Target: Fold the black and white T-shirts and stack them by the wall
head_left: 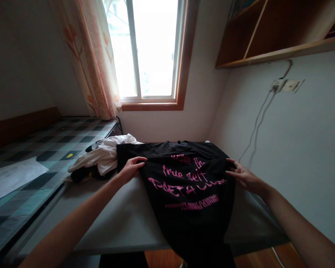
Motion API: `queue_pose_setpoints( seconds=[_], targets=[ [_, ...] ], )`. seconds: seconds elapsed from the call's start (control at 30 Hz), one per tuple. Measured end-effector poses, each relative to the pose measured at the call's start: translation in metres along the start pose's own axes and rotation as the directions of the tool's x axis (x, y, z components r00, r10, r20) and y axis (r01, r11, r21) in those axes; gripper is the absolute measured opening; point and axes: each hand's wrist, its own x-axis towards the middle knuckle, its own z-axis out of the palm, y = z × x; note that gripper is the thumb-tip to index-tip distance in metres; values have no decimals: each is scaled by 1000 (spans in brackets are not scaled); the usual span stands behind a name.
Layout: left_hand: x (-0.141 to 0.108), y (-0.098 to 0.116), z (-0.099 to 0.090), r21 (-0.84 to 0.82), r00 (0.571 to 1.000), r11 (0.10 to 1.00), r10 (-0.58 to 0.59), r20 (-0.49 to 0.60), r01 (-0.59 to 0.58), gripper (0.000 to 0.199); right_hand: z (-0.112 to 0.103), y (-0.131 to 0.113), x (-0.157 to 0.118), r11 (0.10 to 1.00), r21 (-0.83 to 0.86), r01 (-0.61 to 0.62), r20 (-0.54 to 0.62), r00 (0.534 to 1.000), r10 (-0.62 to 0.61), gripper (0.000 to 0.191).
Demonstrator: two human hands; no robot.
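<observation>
A black T-shirt (192, 219) with pink lettering lies spread over the grey table (111, 219), its lower part hanging past the near edge. The collar points towards the window. My left hand (132, 167) pinches the shirt's left side below the sleeve, thumb and fingers closed on the cloth. Over on the right, my right hand (241, 175) grips the opposite side at about the same height. The cloth between both hands is slightly wrinkled. Just left of the shirt sits a crumpled pile of white clothes (108, 152) with some black cloth under it.
At left stands a bed with a checked cover (50, 141), a white paper sheet (16, 176) lying on it. A window (156, 48) and floral curtain (93, 59) are ahead. A wooden shelf (268, 52) overhangs the right wall, above a socket (286, 85) with a hanging cable.
</observation>
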Motion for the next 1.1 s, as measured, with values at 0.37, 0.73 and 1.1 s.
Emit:
queue_pose_setpoints(
  seconds=[0.37,0.73,1.1],
  targets=[
    [51,16,-14,-287,967,958,-48,-251,-27,26,-3,-11,42,988,66,140,-213,969,-123,60],
    [41,-14,-16,-113,966,975,-209,-152,193,12,-20,39,39,943,-241,-229,-315,938,148,71],
    [31,5,-2,676,972,713,34,234,-188,34,-14,18,-8,987,-147,-64,213,973,95,98]
  ],
)
